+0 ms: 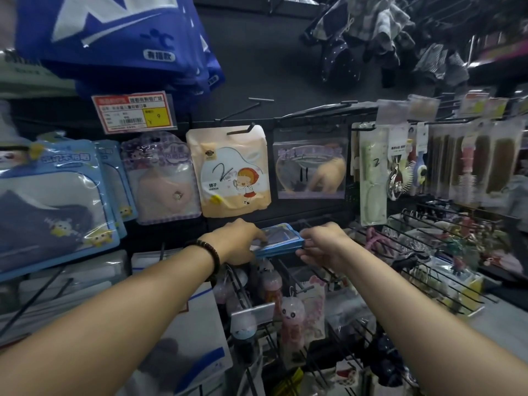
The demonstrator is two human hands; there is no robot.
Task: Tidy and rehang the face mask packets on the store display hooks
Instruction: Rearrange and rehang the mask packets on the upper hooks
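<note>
While both my hands are out in front of the display, I have a stack of blue-edged mask packets (281,242) held flat between them, just below the hanging mirror packet (231,170). My left hand (234,242) is curled round the stack's left end, and my right hand (323,244) pinches its right edge, so both hands grip the same stack. The stack is on no hook yet; it is carried in the air in front of the dark back panel, with the wire rack (440,284) off to the right. To the left, blue mask packets (51,201) already hang in a row, with a pink mask packet (165,178) beside them. A bare hook (243,108) juts out above the mirror packet; I cannot tell whether it is meant for this stack. I judge the task about midway: these packets are gathered and squared, but threading them onto a hook is all left to do. Their hanging holes do not show from here.
</note>
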